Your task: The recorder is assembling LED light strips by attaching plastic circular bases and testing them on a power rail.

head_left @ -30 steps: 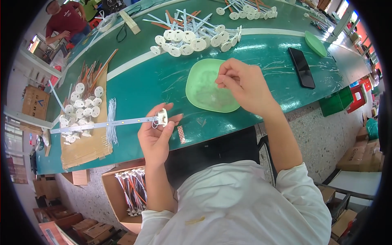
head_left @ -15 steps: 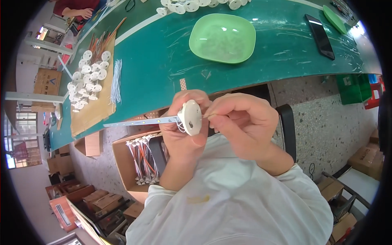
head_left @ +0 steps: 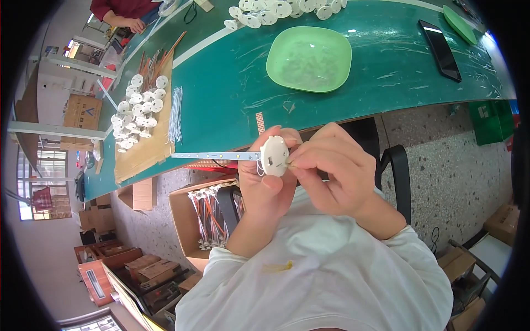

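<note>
White shirt [head_left: 309, 276]: filling the near foreground.

Left hand [head_left: 264, 196]: curling snugly round the back and lower edge of a round white fitting [head_left: 274, 151], thumb pressing near its rim. The fitting is standing on edge in front of the shirt, short of the table; a pale light strip [head_left: 212, 156] is extending from it leftward.

Right hand [head_left: 342, 174]: pinching thumb and forefinger together at the fitting's right side, gripping a small piece [head_left: 289, 164] whose kind is too small to tell.

Open cardboard box [head_left: 180, 212]: sitting low at left, holding packed strips [head_left: 207, 218] in white and orange with white ends; a black chair armrest [head_left: 227, 207] is partly covering it.

Green table [head_left: 232, 94]: bearing, near its front edge, a short patterned strip [head_left: 260, 123].

Cardboard sheet [head_left: 132, 171]: lying on the left, carrying many round white fittings; a bundle of white wires [head_left: 175, 116] is resting at its right edge.

Green bowl [head_left: 317, 89]: standing beyond the hands, containing small translucent pieces [head_left: 309, 63], blurred.

Black phone [head_left: 440, 51]: lying to the bowl's right.

Green dish [head_left: 459, 25]: sitting past the phone, contents indistinct.

More white fittings [head_left: 268, 16]: clustering behind the bowl.

Co-worker's hand [head_left: 137, 25]: resting over the far left end.
</note>
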The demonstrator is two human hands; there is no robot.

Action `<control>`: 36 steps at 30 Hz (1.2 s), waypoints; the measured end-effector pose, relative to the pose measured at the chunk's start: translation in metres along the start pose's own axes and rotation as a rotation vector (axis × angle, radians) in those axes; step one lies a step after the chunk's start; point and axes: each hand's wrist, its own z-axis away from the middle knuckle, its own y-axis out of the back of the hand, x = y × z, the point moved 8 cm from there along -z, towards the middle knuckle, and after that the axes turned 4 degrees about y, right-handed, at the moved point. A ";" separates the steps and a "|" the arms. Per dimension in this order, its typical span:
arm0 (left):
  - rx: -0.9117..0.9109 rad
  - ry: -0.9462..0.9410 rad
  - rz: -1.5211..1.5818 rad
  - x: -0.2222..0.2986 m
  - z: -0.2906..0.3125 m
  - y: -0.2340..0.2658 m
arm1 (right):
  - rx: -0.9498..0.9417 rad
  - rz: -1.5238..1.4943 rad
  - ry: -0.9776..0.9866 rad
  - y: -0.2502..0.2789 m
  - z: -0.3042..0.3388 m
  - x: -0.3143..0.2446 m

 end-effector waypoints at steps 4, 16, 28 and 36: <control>0.075 0.050 0.029 -0.005 0.001 -0.003 | -0.005 -0.076 -0.043 0.002 0.001 0.008; 0.199 -0.012 -0.134 0.002 0.003 0.015 | -0.065 0.188 0.086 -0.005 -0.001 -0.005; 0.213 0.054 -0.316 -0.002 0.014 0.024 | -0.194 0.298 0.113 -0.015 0.002 -0.013; 0.162 0.139 -0.187 -0.007 0.012 0.018 | -0.083 0.217 0.091 -0.009 0.015 -0.007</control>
